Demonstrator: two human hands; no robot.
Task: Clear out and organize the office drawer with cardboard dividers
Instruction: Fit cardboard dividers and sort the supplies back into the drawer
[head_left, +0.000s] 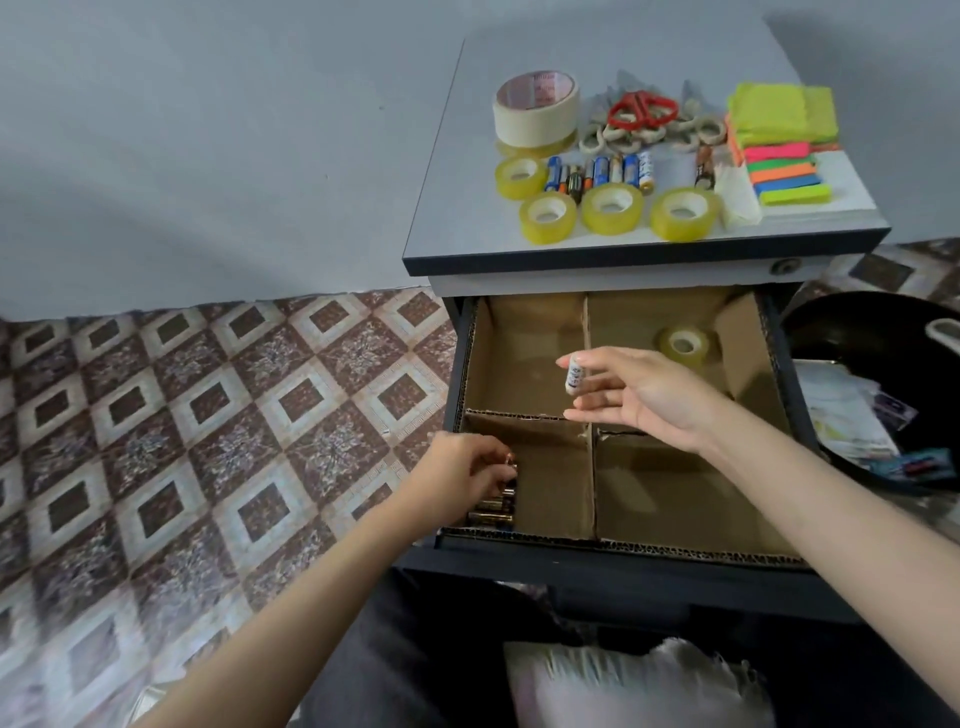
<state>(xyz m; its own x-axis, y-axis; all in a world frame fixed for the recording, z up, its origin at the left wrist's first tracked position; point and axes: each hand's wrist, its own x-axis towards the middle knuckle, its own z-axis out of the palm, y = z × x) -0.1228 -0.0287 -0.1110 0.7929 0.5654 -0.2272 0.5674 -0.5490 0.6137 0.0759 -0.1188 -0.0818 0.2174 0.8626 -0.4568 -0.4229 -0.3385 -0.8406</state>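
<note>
Partly hidden batteries (492, 512) under left hand (461, 474).

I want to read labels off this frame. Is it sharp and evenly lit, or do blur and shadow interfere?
Head view: even light on the cabinet top, no harsh glare; the battery in the right hand is blurred, print unreadable; the batteries under the left hand lie in drawer shadow; the white cloth at the bottom is smeared; the lens bends the floor tiles.

head cam | faces forward-down | near, above open drawer (623, 569)
</note>
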